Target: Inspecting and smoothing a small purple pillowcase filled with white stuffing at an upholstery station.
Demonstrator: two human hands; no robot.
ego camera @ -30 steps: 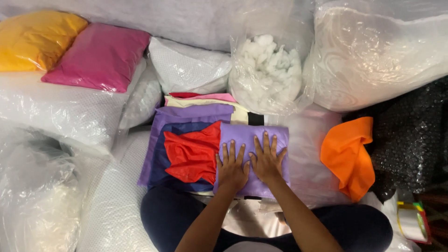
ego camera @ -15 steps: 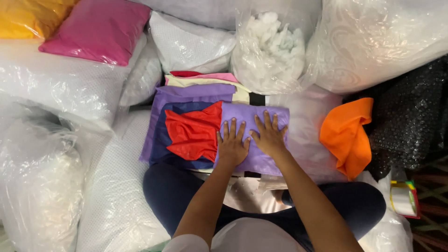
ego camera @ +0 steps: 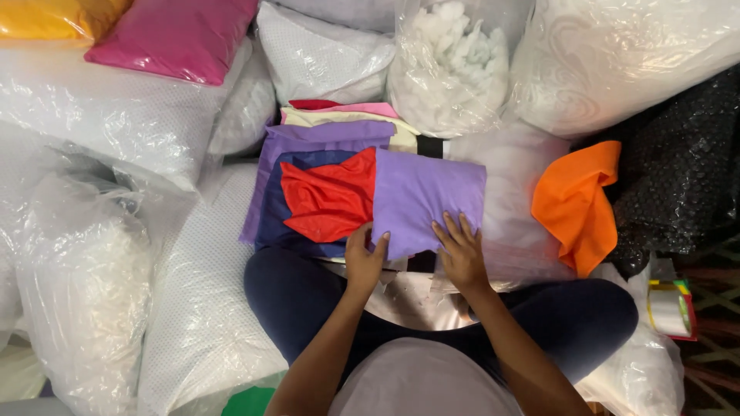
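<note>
A pink cushion (ego camera: pixel 173 38), bagged white stuffing (ego camera: pixel 455 65), an orange cloth (ego camera: pixel 578 204).

Clear plastic sacks of white pillows (ego camera: pixel 100 115) ring seated spot — stacked left, top, right. Pink cushion (ego camera: pixel 173 35) and yellow cushion (ego camera: pixel 54 17) lie top left on stack. Bag of loose white stuffing (ego camera: pixel 451 65) stands top centre. Black glittery fabric (ego camera: pixel 682 181) at right edge — patterned floor (ego camera: pixel 713 362) shows bottom right. Light even, soft.
</note>
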